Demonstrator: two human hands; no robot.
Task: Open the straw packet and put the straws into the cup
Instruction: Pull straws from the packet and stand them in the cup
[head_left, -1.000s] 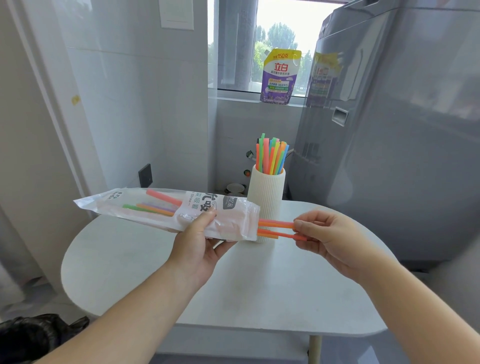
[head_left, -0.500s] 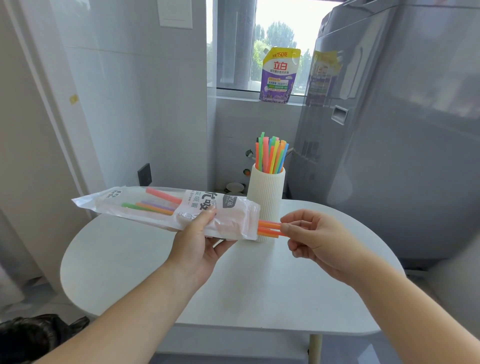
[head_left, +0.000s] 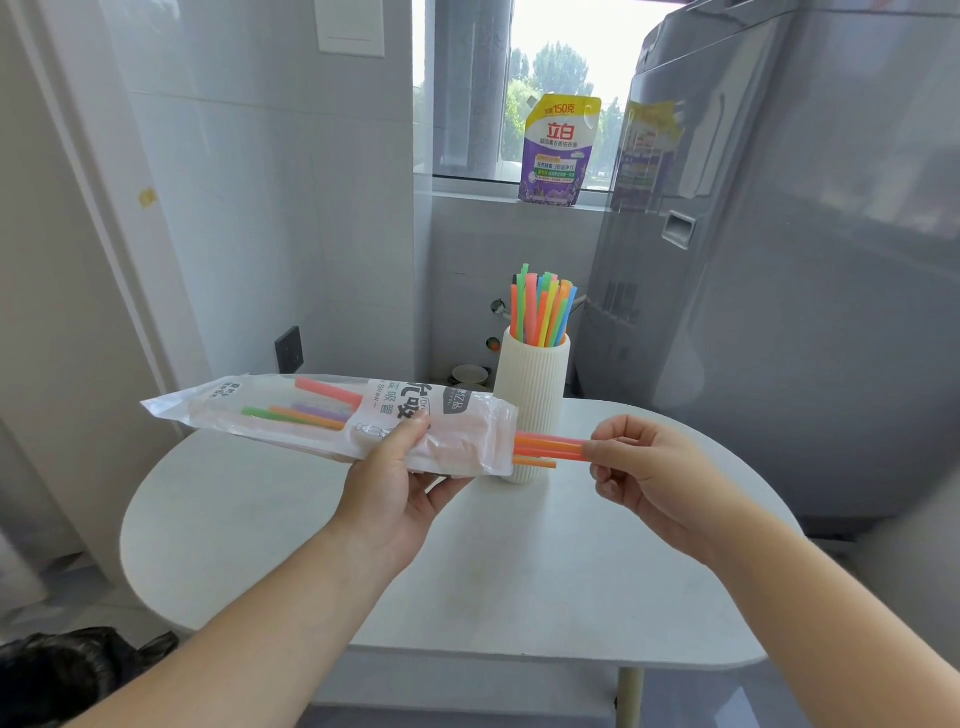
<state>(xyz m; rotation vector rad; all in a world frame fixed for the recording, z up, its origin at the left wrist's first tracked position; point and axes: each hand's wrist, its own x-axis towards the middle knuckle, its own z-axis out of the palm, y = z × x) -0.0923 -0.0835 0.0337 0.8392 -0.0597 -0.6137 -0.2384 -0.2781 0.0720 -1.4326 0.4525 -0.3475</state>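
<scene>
— What does the packet look like on your screen?

— I see the straw packet (head_left: 332, 421) held level just left of the frame's centre, above the counter (head_left: 519, 571). It's clear plastic with a white printed panel. A red, a green, an orange and a purple straw show through its left half. Its open mouth faces right, in front of the cup's lower part.

— Who's holding it?

— The left hand (head_left: 395, 483) grips it from below, thumb over the printed panel. The right hand (head_left: 644, 467), right of centre, pinches the ends of a few orange straws (head_left: 550, 447) sticking out of the mouth. One shorter straw lies below them, free of the fingers.

— And the cup?

— The white ribbed cup (head_left: 530, 395) stands on the counter right behind the packet's mouth. A bundle of straws (head_left: 543, 306) stands upright in it: green, pink, orange, yellow, blue.

— Anything different from half a second back?

— I read the right hand as having slid a little toward the right edge, so more orange length shows between mouth and fingers. Packet, left hand and cup sit where they were.

— Around that?

— A purple detergent pouch (head_left: 558, 150) stands on the window sill (head_left: 493, 200) at upper centre. A grey washing machine (head_left: 805, 260) fills the right side, and a black bag (head_left: 62, 670) sits in the lower left corner.
</scene>
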